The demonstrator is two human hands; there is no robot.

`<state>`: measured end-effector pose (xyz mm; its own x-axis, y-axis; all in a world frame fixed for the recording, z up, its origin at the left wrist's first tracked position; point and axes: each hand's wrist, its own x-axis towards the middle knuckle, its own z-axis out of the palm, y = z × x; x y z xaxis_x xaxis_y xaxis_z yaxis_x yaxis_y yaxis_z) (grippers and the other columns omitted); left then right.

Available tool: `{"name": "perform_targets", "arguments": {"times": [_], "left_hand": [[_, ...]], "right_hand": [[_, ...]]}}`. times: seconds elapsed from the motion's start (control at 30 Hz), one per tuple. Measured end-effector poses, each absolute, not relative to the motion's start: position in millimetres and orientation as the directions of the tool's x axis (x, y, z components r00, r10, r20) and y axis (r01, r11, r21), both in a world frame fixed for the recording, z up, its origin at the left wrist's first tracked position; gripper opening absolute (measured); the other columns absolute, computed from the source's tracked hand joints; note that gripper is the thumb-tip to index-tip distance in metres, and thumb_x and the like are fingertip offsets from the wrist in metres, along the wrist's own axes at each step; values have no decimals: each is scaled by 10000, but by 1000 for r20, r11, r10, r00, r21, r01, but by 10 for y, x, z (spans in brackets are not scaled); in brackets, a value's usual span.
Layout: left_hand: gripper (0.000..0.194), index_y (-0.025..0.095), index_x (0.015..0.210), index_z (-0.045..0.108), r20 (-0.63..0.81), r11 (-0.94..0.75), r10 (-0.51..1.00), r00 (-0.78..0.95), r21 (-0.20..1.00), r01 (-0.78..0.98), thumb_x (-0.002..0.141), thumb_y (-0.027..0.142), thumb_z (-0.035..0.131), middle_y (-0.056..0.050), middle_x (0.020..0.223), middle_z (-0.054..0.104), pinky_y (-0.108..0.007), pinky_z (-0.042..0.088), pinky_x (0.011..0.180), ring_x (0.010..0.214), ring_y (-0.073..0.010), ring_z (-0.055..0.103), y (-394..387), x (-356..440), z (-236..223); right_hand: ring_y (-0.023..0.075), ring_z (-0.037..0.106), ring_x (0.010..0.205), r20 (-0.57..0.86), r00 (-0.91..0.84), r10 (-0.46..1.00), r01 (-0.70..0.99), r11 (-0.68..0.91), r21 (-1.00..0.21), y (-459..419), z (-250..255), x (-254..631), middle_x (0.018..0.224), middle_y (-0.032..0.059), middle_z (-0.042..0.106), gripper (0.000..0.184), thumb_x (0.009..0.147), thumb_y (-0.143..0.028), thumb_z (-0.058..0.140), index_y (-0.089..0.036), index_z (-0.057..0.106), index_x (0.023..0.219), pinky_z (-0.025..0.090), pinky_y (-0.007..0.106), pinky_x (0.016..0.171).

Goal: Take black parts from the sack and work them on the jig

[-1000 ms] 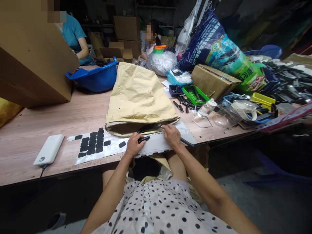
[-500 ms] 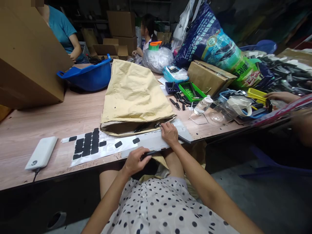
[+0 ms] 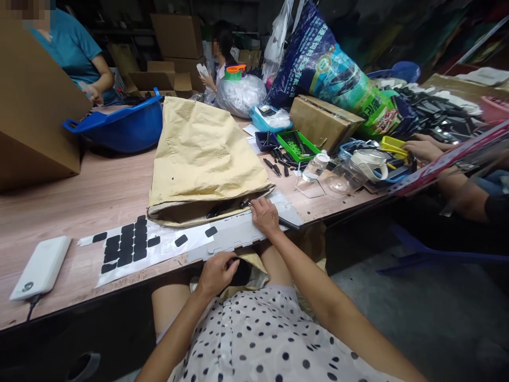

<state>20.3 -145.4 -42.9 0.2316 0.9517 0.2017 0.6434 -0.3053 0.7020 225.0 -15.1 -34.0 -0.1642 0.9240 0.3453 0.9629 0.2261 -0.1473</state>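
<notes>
My right hand (image 3: 265, 216) rests on a grey sheet (image 3: 234, 237) at the table edge, its fingers closed on a slim black rod-like piece (image 3: 289, 223). One end sticks out past my wrist; the middle is hidden. At my fingertips is the mouth of a tan paper sack (image 3: 207, 154), with dark pieces (image 3: 218, 208) inside. My left hand (image 3: 217, 273) is over my lap, just below the edge, fingers curled together; what they hold, if anything, is hidden. Beneath it an open bag (image 3: 254, 265) with a dark inside lies on my lap.
Left lie a sheet of black stickers (image 3: 127, 244) and a white power bank (image 3: 42, 268) with a cable. Behind are a blue basin (image 3: 119, 124) and a cardboard box (image 3: 35, 101). Right stand a green tray (image 3: 296, 146), a bottle (image 3: 315, 167) and a clear jug (image 3: 350, 175). A co-worker's hand (image 3: 427, 148) is beyond.
My left hand has lowered toward my lap; the black piece that stuck out of its fingers no longer shows. My right hand stays in place. The view has turned slightly right.
</notes>
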Motion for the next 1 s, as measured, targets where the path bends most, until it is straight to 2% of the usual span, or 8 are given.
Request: {"name": "perform_targets", "arguments": {"times": [0.13,0.2,0.3,0.43,0.53,0.67,0.8,1.0], "left_hand": [[211,209,918,726,380,-233,924,-46,653,721,880,304,542,-32,801,690,-283,534,672,628,-150,607,-901,111,-73],[197,194,934,722,339,-105,930,-145,620,777,828,264,570,-51,845,664,-309,536,726,723,-185,631,-586,25,-33],[169,185,877,721,167,109,960,-226,522,846,755,243,619,-65,797,612,-360,532,767,822,-260,638,-254,-65,-89],[141,181,844,720,57,208,963,-265,475,855,747,252,646,-60,741,587,-383,522,767,808,-284,624,-158,-110,-161],[143,194,867,715,200,88,952,-230,543,835,794,281,630,-57,794,620,-367,521,754,788,-253,619,-301,-143,-164],[174,223,952,715,437,-258,899,-25,575,776,864,325,605,-46,882,672,-349,518,791,838,-222,621,-674,-157,-209],[165,240,963,727,434,-400,888,150,569,718,880,320,609,-41,849,674,-335,514,752,819,-214,612,-976,-111,-322],[164,251,949,734,343,-308,933,109,605,735,841,335,643,-37,828,655,-345,515,766,840,-227,608,-959,-89,-409]], "right_hand": [[250,493,925,333,-157,930,964,217,-151,-152,-330,2242,972,99,616,223,966,-235,501,-212,686,1088,339,326,739],[248,496,919,341,-166,925,961,229,-153,-150,-332,2244,967,96,619,223,964,-234,503,-216,687,1088,342,325,739],[245,497,906,373,-177,911,957,248,-151,-146,-357,2253,954,93,621,218,961,-238,507,-217,687,1081,346,323,736],[244,492,898,399,-180,899,954,259,-152,-136,-403,2269,946,94,616,208,957,-236,509,-215,684,1066,348,322,731],[245,495,901,385,-174,907,956,249,-155,-132,-403,2273,952,94,618,194,954,-231,514,-213,685,1046,347,325,729],[246,502,916,360,-177,916,958,244,-149,-138,-362,2262,970,96,623,199,960,-233,512,-215,682,1060,350,326,735],[247,505,918,340,-172,925,962,232,-146,-149,-340,2245,987,100,625,211,965,-241,507,-216,682,1079,354,326,729],[249,533,921,344,-174,923,954,244,-172,-127,-318,2288,971,101,643,223,960,-229,513,-212,697,1085,390,325,729]]}}
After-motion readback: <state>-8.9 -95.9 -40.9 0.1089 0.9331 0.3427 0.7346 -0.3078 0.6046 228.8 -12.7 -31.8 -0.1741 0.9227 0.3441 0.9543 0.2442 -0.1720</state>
